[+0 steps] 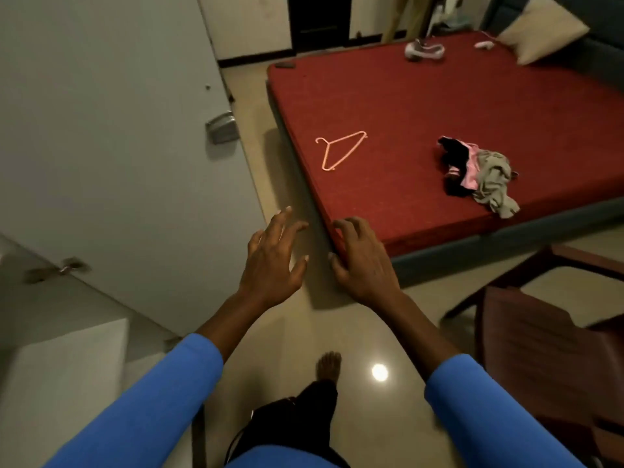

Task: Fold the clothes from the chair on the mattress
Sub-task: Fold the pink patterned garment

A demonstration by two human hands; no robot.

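A red mattress (439,106) fills the upper right. On it, near the front edge, lies a crumpled pile of clothes (479,173) in black, pink and grey-beige. A pink hanger (339,150) lies bare near the mattress's left side. The dark red chair (547,352) stands at the lower right, its seat bare. My left hand (271,261) hovers over the floor with fingers spread, holding nothing. My right hand (363,260) is held out before the mattress's near corner, fingers loosely bent, nothing in it.
White wardrobe doors (111,136) with metal handles stand close on the left. A beige pillow (543,27) and a small bundle of cloth (423,50) lie at the mattress's far end. Glossy tiled floor (378,339) runs between wardrobe, mattress and chair; my bare foot is below.
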